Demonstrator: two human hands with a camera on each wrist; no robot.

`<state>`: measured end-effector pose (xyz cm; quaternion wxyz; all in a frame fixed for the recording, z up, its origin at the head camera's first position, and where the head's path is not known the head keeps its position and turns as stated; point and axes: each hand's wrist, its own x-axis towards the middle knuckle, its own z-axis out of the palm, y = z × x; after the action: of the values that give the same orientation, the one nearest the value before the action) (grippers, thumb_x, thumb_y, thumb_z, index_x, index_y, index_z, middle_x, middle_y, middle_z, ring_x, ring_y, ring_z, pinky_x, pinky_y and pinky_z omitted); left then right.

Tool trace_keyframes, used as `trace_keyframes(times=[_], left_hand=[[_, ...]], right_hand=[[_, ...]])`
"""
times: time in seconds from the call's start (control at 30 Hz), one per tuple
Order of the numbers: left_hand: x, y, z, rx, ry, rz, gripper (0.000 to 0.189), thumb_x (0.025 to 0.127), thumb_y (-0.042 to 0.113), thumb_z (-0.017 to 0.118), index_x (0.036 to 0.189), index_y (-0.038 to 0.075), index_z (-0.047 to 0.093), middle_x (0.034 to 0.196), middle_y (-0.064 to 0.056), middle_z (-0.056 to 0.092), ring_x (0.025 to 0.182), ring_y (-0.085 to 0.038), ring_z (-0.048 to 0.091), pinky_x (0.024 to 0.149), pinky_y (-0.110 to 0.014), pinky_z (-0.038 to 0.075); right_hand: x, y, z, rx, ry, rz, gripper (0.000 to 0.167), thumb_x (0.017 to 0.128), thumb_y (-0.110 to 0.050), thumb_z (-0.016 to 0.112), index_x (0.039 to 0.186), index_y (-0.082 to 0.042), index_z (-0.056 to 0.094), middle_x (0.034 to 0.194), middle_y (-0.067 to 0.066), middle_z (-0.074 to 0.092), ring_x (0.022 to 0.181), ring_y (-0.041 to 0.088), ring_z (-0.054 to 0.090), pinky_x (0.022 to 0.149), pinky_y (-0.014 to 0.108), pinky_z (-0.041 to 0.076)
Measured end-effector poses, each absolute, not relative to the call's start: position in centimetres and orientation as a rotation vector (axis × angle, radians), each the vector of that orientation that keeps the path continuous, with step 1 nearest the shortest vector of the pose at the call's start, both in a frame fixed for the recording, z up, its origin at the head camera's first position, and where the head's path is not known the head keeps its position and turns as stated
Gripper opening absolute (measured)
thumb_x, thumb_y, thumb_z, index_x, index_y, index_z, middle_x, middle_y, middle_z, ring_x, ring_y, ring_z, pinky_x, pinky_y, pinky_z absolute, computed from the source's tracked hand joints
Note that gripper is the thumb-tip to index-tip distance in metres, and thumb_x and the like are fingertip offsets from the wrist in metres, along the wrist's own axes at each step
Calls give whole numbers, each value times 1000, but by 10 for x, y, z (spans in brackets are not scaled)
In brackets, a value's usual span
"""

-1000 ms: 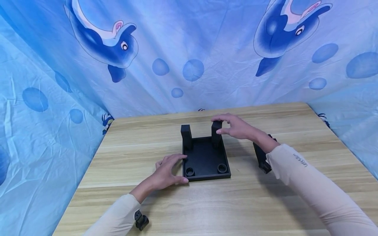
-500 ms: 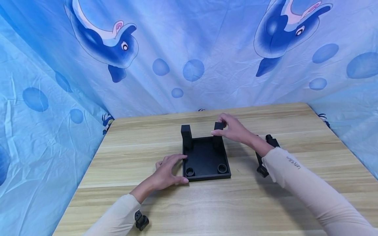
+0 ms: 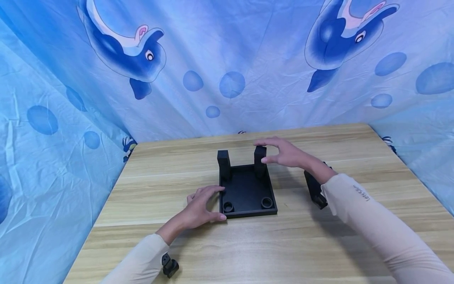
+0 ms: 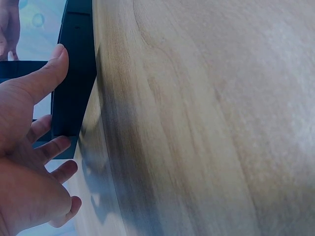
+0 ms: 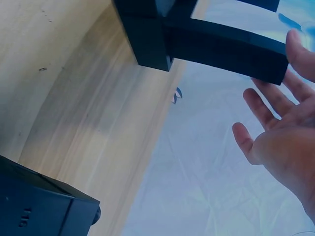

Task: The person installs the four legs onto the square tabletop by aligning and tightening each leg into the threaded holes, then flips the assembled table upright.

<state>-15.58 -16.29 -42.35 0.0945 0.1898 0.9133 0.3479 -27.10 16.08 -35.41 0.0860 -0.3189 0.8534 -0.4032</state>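
A black square panel with a raised rim [image 3: 245,193] lies on the wooden table. Two black square-section legs stand upright at its far corners, the left leg [image 3: 224,163] and the right leg [image 3: 260,161]. Round sockets mark the near corners, one at left [image 3: 228,206] and one at right [image 3: 267,202]. My left hand [image 3: 198,209] holds the near left corner, thumb at the front edge and index finger on the left rim. Around the top of the right leg, my right hand [image 3: 283,153] is spread, fingers beyond it and thumb beside it; the right wrist view shows them at the leg's end [image 5: 231,49].
A black device [image 3: 315,190] shows beneath the right wrist, and another [image 3: 170,266] beside the left sleeve. Blue curtains with dolphin prints [image 3: 230,47] hang behind the wooden table [image 3: 248,248] and at both sides.
Half a second ago my right hand pinched the right leg with its wrist turned; now its fingers have spread and turned back, as one second ago. My left hand and the panel stay still.
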Motion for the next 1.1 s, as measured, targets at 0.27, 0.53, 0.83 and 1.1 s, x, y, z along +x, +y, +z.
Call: trace_keyframes(times=[0.27, 0.53, 0.83, 1.1], left_hand=[[-157, -163, -425, 565, 2714, 1034, 84, 71, 39, 84, 144, 21, 44, 150, 0, 39, 135, -25, 29, 95, -52, 16], [-157, -163, -425, 564, 2716, 1028, 84, 71, 39, 84, 144, 22, 44, 150, 0, 39, 135, -25, 28, 96, -52, 15], [-156, -163, -424, 568, 2717, 1022, 84, 72, 39, 84, 144, 22, 44, 150, -1, 38, 136, -25, 28, 96, -52, 15], [-156, -163, -424, 566, 2708, 1032, 84, 72, 39, 84, 144, 22, 44, 150, 0, 38, 135, -25, 28, 96, -52, 14]], right_hand=[[-269, 158, -354, -901, 2616, -1270, 40, 88, -16, 71, 126, -11, 61, 121, 9, 59, 113, 26, 51, 99, 52, 34], [-271, 148, -370, -894, 2749, -1379, 37, 80, -20, 80, 98, -4, 52, 98, 9, 55, 94, 31, 50, 83, 41, 39], [-272, 154, -370, -860, 2697, -1384, 45, 84, -24, 77, 119, -7, 55, 113, 10, 56, 106, 27, 48, 94, 47, 34], [-272, 165, -359, -991, 2591, -1307, 60, 87, -15, 72, 142, -15, 48, 135, 10, 55, 125, 31, 42, 101, 55, 30]])
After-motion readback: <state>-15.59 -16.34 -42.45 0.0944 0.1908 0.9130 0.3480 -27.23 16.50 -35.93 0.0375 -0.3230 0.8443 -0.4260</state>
